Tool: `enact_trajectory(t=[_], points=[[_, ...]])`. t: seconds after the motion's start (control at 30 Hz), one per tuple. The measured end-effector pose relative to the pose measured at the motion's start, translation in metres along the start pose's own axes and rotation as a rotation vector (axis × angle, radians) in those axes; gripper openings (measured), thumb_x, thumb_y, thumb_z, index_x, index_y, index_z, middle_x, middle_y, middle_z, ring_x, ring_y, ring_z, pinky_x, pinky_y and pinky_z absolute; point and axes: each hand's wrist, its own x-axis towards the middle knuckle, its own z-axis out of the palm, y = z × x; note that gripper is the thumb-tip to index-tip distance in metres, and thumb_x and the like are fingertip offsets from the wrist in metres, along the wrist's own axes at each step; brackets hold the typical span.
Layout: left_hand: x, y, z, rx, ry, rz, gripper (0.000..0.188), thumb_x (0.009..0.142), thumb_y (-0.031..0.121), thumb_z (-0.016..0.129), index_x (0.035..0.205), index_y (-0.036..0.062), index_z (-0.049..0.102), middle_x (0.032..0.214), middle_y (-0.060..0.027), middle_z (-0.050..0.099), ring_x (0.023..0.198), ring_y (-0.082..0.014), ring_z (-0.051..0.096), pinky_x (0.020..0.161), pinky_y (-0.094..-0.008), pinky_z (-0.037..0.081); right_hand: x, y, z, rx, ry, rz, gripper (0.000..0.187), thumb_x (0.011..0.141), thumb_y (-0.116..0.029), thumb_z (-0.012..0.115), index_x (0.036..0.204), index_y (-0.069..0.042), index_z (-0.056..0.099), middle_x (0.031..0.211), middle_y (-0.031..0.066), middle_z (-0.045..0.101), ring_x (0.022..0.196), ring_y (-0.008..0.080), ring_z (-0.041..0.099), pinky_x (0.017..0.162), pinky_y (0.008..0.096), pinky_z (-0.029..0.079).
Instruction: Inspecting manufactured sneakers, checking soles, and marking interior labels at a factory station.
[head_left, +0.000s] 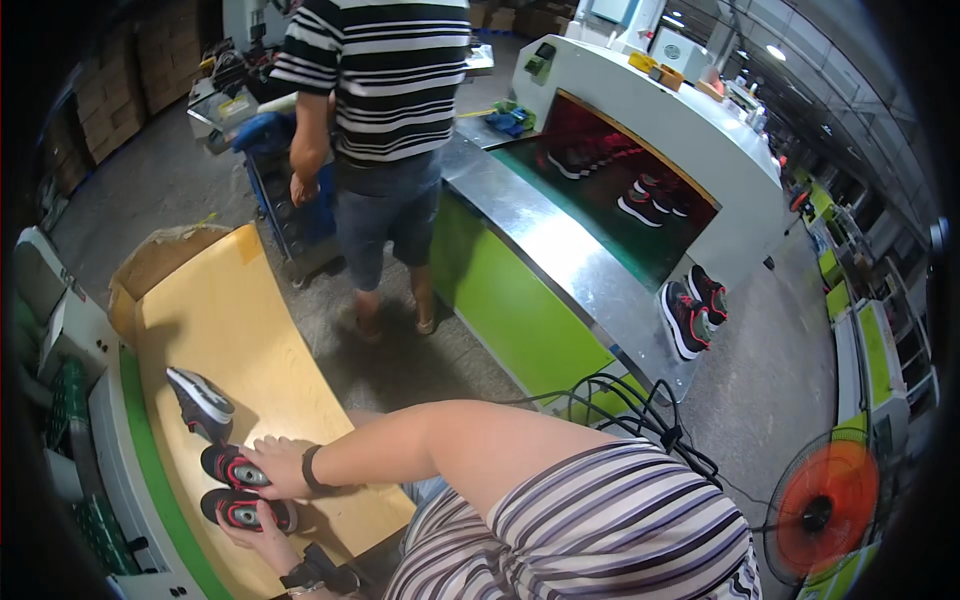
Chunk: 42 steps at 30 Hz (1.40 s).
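On the wooden board at the lower left, two black shoes with red trim stand side by side. My right hand [283, 467], with a dark band at the wrist, grips the upper shoe [222, 466]. My left hand [262, 540], a watch on its wrist, has its fingers closed around the lower shoe [225, 509]. Part of each shoe is covered by my fingers. Just beyond them, a third dark shoe [200, 402] lies tipped over, its pale sole showing.
The wooden board [235, 320] has a green edge strip [150, 450]. A conveyor machine [640, 110] with shoes inside stands ahead right. A pair of shoes [690, 310] sits at its metal end. A person [380, 120] stands ahead. Black cables [640, 405] and an orange fan [820, 510] are at right.
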Motion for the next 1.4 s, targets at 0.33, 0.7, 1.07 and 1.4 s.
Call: enact_trajectory(t=[0.33, 0.7, 1.07, 1.4], points=[[0.016, -0.001, 0.005, -0.159, 0.027, 0.171, 0.092, 0.076, 0.032, 0.085, 0.145, 0.0043, 0.030, 0.148, -0.0228, 0.024, 0.138, -0.0377, 0.027, 0.116, -0.0455, 0.025, 0.023, 0.000, -0.007, 0.057, 0.021, -0.206, 0.069, 0.078, -0.030, 0.074, 0.135, -0.002, 0.046, 0.112, 0.0272, 0.060, 0.106, 0.0445, 0.055, 0.094, 0.0517, 0.044], [0.029, 0.003, -0.042, -0.209, 0.154, -0.131, 0.058, 0.101, 0.039, 0.053, 0.139, -0.0009, 0.035, 0.138, -0.0245, 0.034, 0.132, -0.0360, 0.035, 0.113, -0.0419, 0.028, 0.094, -0.020, -0.034, 0.078, -0.044, -0.406, 0.047, 0.098, -0.024, 0.056, 0.137, 0.001, 0.047, 0.136, 0.0261, 0.050, 0.132, 0.0414, 0.043, 0.110, 0.0431, 0.035], [0.047, 0.005, -0.052, -0.284, 0.172, -0.117, 0.046, 0.100, 0.030, 0.057, 0.133, 0.0010, 0.043, 0.133, -0.0214, 0.043, 0.126, -0.0312, 0.043, 0.109, -0.0394, 0.034, 0.177, 0.064, -0.037, 0.262, 0.281, -0.197, 0.079, 0.077, -0.033, 0.082, 0.135, 0.007, 0.046, 0.125, 0.0230, 0.060, 0.114, 0.0319, 0.059, 0.099, 0.0382, 0.045], [0.046, 0.038, -0.077, -1.030, 0.004, -0.090, 0.053, 0.105, 0.034, 0.045, 0.145, -0.0007, 0.040, 0.132, -0.0199, 0.058, 0.120, -0.0271, 0.059, 0.103, -0.0386, 0.047, 0.079, -0.029, -0.067, 0.920, 0.131, -0.080, 0.050, 0.090, -0.013, 0.070, 0.134, 0.002, 0.051, 0.120, 0.0059, 0.062, 0.108, 0.0140, 0.057, 0.098, 0.0281, 0.043]])
